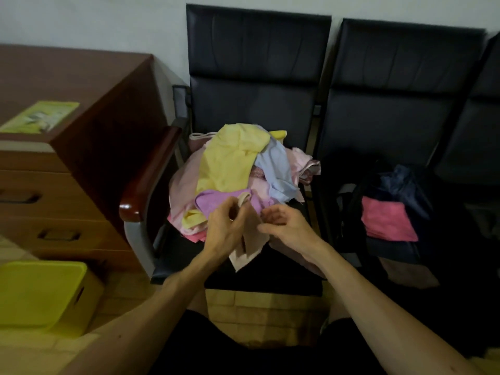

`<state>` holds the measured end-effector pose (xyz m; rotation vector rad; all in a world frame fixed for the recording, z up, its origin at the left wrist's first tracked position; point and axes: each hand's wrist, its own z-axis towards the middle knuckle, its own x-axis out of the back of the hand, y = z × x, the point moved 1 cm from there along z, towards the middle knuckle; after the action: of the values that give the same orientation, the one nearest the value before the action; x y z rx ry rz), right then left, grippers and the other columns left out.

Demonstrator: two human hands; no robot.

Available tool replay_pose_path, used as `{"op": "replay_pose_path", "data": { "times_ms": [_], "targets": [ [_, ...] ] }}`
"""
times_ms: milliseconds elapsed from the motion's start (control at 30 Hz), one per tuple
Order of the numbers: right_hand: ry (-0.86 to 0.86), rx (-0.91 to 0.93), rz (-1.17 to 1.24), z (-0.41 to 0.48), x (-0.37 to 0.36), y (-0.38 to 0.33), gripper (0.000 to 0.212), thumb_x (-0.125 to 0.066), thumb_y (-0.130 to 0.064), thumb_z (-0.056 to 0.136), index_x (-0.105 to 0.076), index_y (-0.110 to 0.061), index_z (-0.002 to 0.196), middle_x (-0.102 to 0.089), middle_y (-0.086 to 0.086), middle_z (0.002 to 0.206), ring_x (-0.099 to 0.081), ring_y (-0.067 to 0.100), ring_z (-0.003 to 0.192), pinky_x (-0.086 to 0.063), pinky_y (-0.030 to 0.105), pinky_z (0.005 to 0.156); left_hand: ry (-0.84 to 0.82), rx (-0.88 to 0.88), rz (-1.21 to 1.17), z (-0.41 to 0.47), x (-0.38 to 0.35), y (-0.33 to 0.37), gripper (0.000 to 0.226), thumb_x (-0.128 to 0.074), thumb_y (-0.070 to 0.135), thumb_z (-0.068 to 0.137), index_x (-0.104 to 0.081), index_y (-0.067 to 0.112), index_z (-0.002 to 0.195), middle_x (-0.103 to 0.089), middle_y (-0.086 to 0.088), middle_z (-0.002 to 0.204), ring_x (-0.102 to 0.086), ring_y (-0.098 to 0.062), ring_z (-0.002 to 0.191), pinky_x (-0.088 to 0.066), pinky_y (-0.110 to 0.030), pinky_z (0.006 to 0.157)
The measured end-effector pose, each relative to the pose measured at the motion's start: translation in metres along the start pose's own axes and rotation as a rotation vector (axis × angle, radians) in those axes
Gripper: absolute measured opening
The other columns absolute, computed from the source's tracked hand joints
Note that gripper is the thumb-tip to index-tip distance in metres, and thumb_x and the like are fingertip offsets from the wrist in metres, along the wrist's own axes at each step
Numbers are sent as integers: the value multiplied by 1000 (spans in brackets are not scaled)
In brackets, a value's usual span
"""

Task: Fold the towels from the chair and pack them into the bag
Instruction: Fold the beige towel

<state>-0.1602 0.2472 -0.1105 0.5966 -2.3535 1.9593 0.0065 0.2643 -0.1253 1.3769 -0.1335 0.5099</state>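
Left hand: my left hand (226, 226) is curled, pinching the top edge of a beige towel (250, 247) between thumb and fingers.
Right hand: my right hand (286, 226) is just to the right of it. Its fingers are curled and its thumb lies against the same towel's right edge, gripping it.
Beige towel: it hangs between my two hands, its lower corner drooping over the near part of the seat.
Pile of towels: the pile of towels (232, 163) lies just beyond my hands on the chair (257, 63). Yellow is on top, blue to the right, purple nearest my fingers and pale pink beneath.
Bag: the dark bag (405, 185) sits open on the next chair (400, 77) to the right, well apart from my hands.
Pink towel: a folded pink towel (387, 221) lies at the bag's opening.
Left side: a wooden surface (81, 85) with drawers carries a green booklet (40, 116). A yellow box (40, 293) sits on the floor, near left.
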Motion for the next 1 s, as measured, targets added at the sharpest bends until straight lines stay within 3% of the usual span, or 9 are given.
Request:
{"op": "replay_pose_path", "data": {
  "times_ms": [100, 200, 367, 467, 567, 633, 800, 900, 1000],
  "targets": [
    [-47, 83, -117, -19, 4, -11, 57, -90, -34, 67, -62, -20, 114, -68, -6, 108, -65, 9, 99, -56, 28, 86, -9, 23, 49, 10, 19, 33, 25, -62, 30, 96, -61, 9, 84, -63, -12, 77, -54, -12, 68, -40, -20, 59],
    [-28, 174, -313, -35, -1, -26, 80, -88, -53, 61, -49, -28, 126, -60, -9, 120, -60, 8, 107, -54, 34, 92, -121, 71, 88, 23, 26, 61, 20, -62, 24, 97, -66, 7, 106, -69, -16, 100, -65, -27, 93, -51, -32, 78],
    [98, 285, -324, -59, -6, -59, 95, -83, -52, 68, -26, -29, 141, -56, -8, 124, -62, 12, 107, -54, 34, 91, -7, -103, 81, 11, 32, 104, 26, -66, 46, 90, -69, 20, 90, -69, 2, 75, -65, -12, 69, -50, -27, 60],
    [69, 276, -182, -69, 1, -75, 70, -80, -36, 79, -38, -27, 134, -65, -4, 114, -67, 10, 98, -56, 29, 83, -167, -157, 69, 10, 35, 127, 14, -70, 39, 89, -72, 25, 84, -71, 6, 73, -67, -9, 67, -54, -27, 61],
    [61, 258, -54, -78, 18, -87, 26, -71, -12, 87, -61, -17, 110, -73, 5, 88, -69, 21, 79, -56, 38, 72, -287, -123, 10, 10, 41, 140, 14, -75, 38, 84, -77, 25, 82, -75, -2, 80, -70, -25, 85, -58, -46, 81],
    [118, 238, -7, -81, 34, -91, 12, -66, -9, 90, -67, -16, 99, -73, 3, 80, -69, 23, 77, -57, 43, 76, -326, -112, -4, 13, 49, 145, 20, -75, 48, 77, -79, 28, 81, -75, -3, 85, -68, -29, 92, -55, -52, 89],
    [149, 233, -143, -88, 61, -96, 9, -62, -21, 94, -70, -20, 96, -72, 10, 98, -65, 28, 100, -53, 51, 92, -466, -185, 85, 16, 53, 158, 14, -75, 39, 84, -78, 27, 90, -74, 4, 87, -69, -18, 87, -59, -42, 83],
    [172, 301, -233, -100, 80, -101, 16, -60, -28, 97, -70, -15, 95, -70, -5, 97, -62, 7, 92, -47, 30, 82, -547, -287, 282, 23, 59, 154, 8, -78, 33, 83, -78, 30, 90, -75, 9, 86, -69, -8, 84, -59, -34, 82],
    [51, 271, -390, -117, 109, -104, 20, -76, -38, 83, -73, -19, 88, -63, -13, 66, -53, -2, 65, -42, 16, 63, -648, -318, 464, 29, 70, 144, 8, -80, 35, 80, -76, 35, 88, -74, 12, 84, -67, -4, 82, -57, -25, 78]
  ]
}}
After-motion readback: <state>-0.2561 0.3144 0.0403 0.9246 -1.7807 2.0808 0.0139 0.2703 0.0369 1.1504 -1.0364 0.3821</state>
